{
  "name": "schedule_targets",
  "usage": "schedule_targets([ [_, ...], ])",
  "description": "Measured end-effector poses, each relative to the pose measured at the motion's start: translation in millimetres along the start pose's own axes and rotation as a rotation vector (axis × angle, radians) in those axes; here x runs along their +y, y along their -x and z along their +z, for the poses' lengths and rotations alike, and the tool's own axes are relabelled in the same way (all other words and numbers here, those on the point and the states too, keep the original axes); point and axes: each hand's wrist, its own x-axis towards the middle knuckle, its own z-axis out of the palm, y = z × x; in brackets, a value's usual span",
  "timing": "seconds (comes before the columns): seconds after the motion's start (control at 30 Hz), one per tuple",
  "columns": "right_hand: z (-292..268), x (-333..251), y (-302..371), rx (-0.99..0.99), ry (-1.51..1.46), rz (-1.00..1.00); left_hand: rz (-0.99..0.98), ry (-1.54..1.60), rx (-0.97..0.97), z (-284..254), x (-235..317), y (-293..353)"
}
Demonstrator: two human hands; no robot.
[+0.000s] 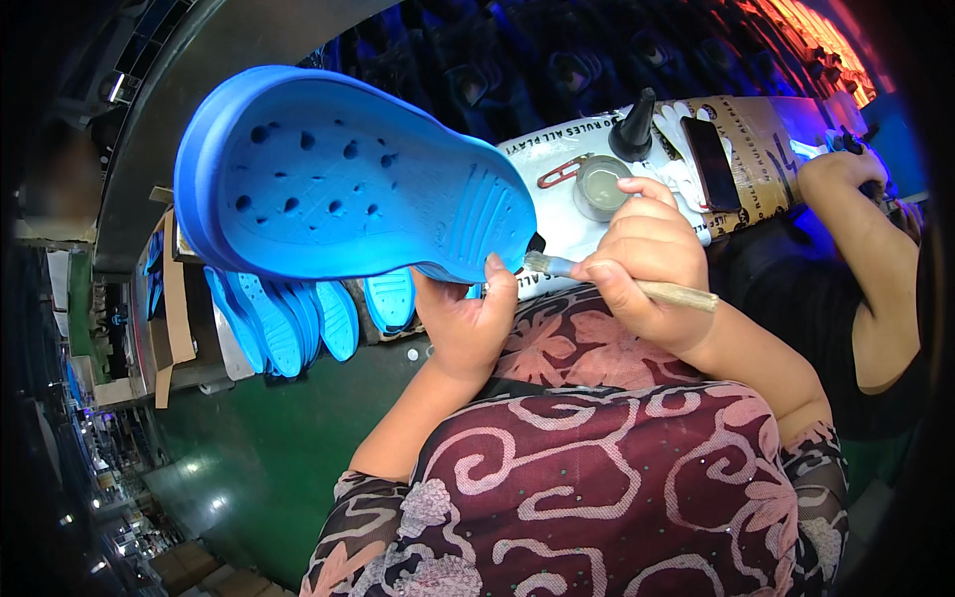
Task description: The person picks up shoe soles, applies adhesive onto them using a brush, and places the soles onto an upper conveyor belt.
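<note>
A blue foam shoe sole [413, 204] with holes in its front part is tilted up before me, toe to the left and heel toward my hands. My left hand [466, 323] grips it by the heel, thumb up against the edge. Between the thumb and fingers of my right hand [652, 259] is a brush [681, 297] with a pale handle. Its bristles are at the heel edge, close to a small black part [537, 243]; whether they touch it I cannot tell. Just beyond my right hand stands a round cup [603, 185] of cloudy liquid.
More blue soles [284, 323] lie at the left, by a cardboard box [176, 328]. Around the cup are a red-handled tool [563, 172], a black cone-shaped nozzle [633, 127], white gloves [676, 149] and a phone [710, 167]. A co-worker's arm [867, 239] is at the right.
</note>
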Motion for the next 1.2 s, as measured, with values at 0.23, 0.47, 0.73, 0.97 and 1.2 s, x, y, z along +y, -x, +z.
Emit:
schedule_targets([
  [0.23, -8.3, 0.5, 2.0, 0.009, -0.081, 0.081, -0.071, 0.025, 0.022, -0.9, 1.8, 1.0],
  [0.47, 2.2, -0.6, 3.9, 0.006, 0.071, -0.027, 0.196, -0.166, -0.014, -3.8, -3.6, 1.2],
  [0.73, -26.5, 2.7, 1.2, 0.031, 0.142, 0.036, 0.381, -0.174, -0.034, -0.4, 3.2, -14.0],
  [0.97, -56.5, 28.7, 32.1, 0.223, 0.111, 0.146, -0.305, 0.181, -0.317, 2.5, 94.6, -55.2],
  [1.2, -95.5, 49.3, 85.1, 0.369, 0.137, 0.287, -0.725, 0.233, -1.242, 123.1, 142.3, -110.5],
])
